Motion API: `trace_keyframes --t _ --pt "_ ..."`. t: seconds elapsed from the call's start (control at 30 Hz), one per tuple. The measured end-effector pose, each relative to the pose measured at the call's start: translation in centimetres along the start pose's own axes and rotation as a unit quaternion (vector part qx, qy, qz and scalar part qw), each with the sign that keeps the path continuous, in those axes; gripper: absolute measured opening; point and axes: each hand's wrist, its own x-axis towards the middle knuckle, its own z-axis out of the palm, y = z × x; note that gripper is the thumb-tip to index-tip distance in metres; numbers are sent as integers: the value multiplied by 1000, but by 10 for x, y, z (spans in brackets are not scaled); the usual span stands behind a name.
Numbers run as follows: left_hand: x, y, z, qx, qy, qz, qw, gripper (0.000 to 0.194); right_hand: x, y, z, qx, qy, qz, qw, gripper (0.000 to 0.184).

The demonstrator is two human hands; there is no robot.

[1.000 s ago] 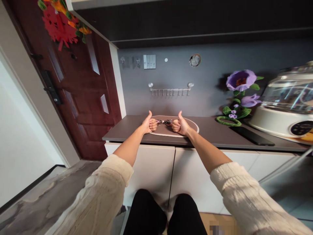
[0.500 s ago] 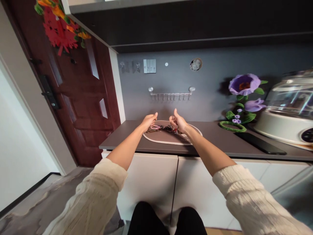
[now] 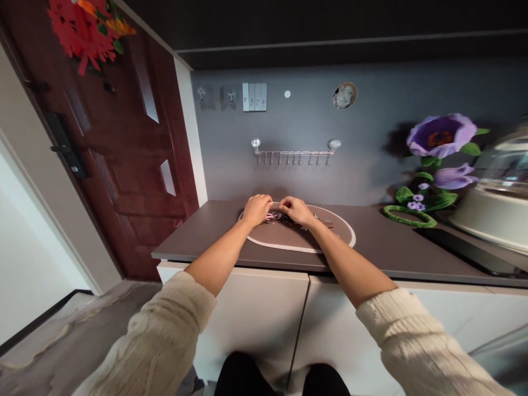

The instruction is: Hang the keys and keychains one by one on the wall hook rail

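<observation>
A small jumble of keys and key rings (image 3: 284,218) lies on a brown oval mat (image 3: 297,242) with a pale rim. My left hand (image 3: 257,209) is over the left end of the jumble, back up, its fingers bent and closed; what they grip is hidden. Just right of it, my right hand (image 3: 296,210) is closed in a pinch above the keys, thumb against fingertips. Whatever is in that pinch is too small to make out. On the wall behind both hands is a clear rail with several hooks (image 3: 295,154), and nothing hangs from it.
The mat rests on a dark countertop (image 3: 198,236). To the right stand a purple fabric flower (image 3: 441,136), a black phone (image 3: 470,250) and a white appliance with a clear lid (image 3: 495,209). A dark cabinet (image 3: 330,33) overhangs the counter; a red-brown door (image 3: 136,165) is at left.
Both hands have turned from thumbs-up to palms more downward, and have come closer together over the keys. The view has shifted slightly, with the counter nearer.
</observation>
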Motion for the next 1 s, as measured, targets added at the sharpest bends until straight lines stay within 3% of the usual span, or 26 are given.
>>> trace_keyframes --t 0.2,0.5,0.7,1.0 --pt "-3 -2 0 29 -39 26 998 20 -4 -3 -9 -143 -76 -70 984 12" --pt "-2 -2 1 36 -42 34 998 21 -11 -9 -7 -247 -96 -43 963 18" --pt "-2 -1 -1 44 -41 39 997 21 -11 -9 -2 -290 -94 -49 951 19" --pt "-1 -2 0 8 -37 34 999 20 -10 -8 -3 -277 -93 -65 954 17"
